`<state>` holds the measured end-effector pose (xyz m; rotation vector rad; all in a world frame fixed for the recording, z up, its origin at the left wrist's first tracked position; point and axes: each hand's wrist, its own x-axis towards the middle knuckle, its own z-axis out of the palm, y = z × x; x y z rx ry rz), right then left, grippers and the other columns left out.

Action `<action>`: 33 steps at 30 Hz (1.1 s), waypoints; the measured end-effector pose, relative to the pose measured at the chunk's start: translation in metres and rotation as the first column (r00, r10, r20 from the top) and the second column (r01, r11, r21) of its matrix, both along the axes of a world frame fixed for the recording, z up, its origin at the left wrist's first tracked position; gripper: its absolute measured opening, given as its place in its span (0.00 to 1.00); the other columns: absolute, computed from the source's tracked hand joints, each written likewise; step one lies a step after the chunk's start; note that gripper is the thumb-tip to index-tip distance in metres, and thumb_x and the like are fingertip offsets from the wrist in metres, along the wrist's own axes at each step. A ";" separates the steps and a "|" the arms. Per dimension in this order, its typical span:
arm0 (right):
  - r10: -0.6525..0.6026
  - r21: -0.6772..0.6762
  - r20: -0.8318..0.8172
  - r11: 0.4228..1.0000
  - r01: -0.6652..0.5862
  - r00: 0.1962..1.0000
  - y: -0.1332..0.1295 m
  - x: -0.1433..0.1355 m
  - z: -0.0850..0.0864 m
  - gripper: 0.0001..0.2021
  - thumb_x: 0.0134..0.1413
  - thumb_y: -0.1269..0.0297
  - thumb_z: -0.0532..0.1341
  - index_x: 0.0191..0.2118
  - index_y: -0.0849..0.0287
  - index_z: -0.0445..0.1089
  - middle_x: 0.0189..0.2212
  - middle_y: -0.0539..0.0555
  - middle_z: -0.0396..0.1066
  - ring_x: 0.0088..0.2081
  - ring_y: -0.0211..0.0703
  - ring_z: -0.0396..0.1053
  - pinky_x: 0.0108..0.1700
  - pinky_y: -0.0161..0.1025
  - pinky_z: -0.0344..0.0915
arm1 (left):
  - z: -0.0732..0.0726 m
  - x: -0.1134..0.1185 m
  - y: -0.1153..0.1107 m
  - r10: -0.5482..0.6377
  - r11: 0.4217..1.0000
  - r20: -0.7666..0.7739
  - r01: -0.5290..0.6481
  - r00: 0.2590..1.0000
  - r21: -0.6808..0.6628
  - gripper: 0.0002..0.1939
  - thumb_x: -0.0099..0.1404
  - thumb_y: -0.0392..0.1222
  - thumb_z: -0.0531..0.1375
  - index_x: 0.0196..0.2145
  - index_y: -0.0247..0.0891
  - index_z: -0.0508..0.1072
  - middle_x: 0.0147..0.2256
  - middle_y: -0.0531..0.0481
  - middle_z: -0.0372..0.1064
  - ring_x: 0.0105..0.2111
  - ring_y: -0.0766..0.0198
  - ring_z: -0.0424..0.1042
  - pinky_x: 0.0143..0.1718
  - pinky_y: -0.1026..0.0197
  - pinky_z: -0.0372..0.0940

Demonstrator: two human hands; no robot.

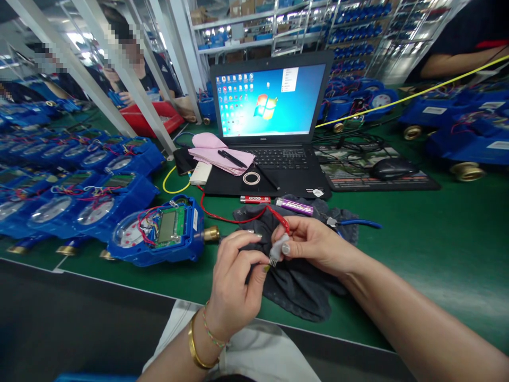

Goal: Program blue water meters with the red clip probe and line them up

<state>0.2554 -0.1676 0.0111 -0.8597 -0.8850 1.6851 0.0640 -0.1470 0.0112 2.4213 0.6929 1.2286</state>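
My right hand (314,244) pinches a grey-wrapped connector (279,247) on the end of a red cable (226,218). Metal pins stick out at the connector's lower end, and the thumb and index finger of my left hand (238,276) close on them. Beneath both hands lies a crumpled dark cloth (306,297). To the left, a blue meter (159,233) with an exposed green circuit board, a small display and a brass fitting rests on the green table (397,233).
An open laptop (266,101) stands ahead, with pink cloth (222,154) and pens on it. A red battery (255,200), a purple battery (295,207) and blue-handled pliers (358,223) lie near the cloth. A mouse (393,168) is right; meters line both sides. People are beyond.
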 end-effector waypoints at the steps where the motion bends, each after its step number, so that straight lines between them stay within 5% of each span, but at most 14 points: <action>1: -0.002 0.003 -0.002 1.000 0.002 1.000 0.000 0.000 0.000 0.17 0.37 0.62 0.75 0.31 0.64 0.69 0.25 0.51 0.73 0.27 0.34 0.71 0.30 0.29 0.66 | 0.000 0.000 0.000 0.003 1.000 -0.002 -0.003 1.000 -0.008 0.06 0.63 0.30 0.54 0.35 0.38 0.68 0.44 0.45 0.64 0.48 0.58 0.64 0.50 0.52 0.62; 19: -0.020 0.011 0.073 1.000 0.019 0.997 -0.001 -0.001 0.004 0.19 0.38 0.58 0.74 0.30 0.63 0.68 0.24 0.50 0.71 0.25 0.34 0.68 0.28 0.30 0.63 | -0.004 0.001 -0.003 -0.020 1.000 -0.006 0.020 1.000 0.003 0.06 0.62 0.30 0.54 0.36 0.37 0.68 0.44 0.44 0.64 0.49 0.57 0.63 0.50 0.50 0.62; 23: -0.052 0.041 0.124 0.998 0.047 0.991 -0.003 0.000 0.005 0.17 0.41 0.57 0.73 0.30 0.62 0.68 0.25 0.51 0.71 0.25 0.34 0.67 0.28 0.29 0.63 | 0.006 -0.011 -0.008 -0.027 0.994 -0.064 0.034 0.998 0.108 0.03 0.63 0.34 0.56 0.36 0.37 0.69 0.43 0.44 0.66 0.49 0.55 0.63 0.51 0.50 0.63; 26: -0.129 0.075 0.195 0.990 0.116 0.972 -0.004 0.003 0.001 0.15 0.43 0.57 0.72 0.32 0.60 0.70 0.25 0.51 0.70 0.25 0.35 0.66 0.26 0.29 0.63 | 0.021 -0.032 -0.008 0.084 0.960 -0.036 -0.071 0.996 0.270 0.06 0.64 0.40 0.58 0.38 0.36 0.68 0.42 0.43 0.66 0.49 0.55 0.64 0.52 0.50 0.63; 30: -0.284 0.135 0.288 0.957 0.255 0.914 -0.004 0.006 -0.003 0.14 0.41 0.56 0.72 0.33 0.56 0.73 0.26 0.53 0.71 0.26 0.38 0.67 0.26 0.30 0.66 | 0.039 -0.074 0.007 0.390 0.840 0.086 -0.393 0.917 0.374 0.14 0.59 0.39 0.63 0.42 0.34 0.68 0.43 0.43 0.66 0.48 0.55 0.66 0.53 0.50 0.63; 33: -0.339 0.179 0.410 0.940 0.290 0.847 -0.002 -0.002 0.013 0.16 0.39 0.55 0.72 0.35 0.55 0.75 0.26 0.55 0.74 0.26 0.42 0.71 0.28 0.33 0.70 | 0.043 -0.103 0.022 0.536 0.775 0.023 -0.503 0.844 0.381 0.22 0.58 0.41 0.65 0.48 0.31 0.67 0.48 0.40 0.65 0.52 0.52 0.64 0.58 0.47 0.58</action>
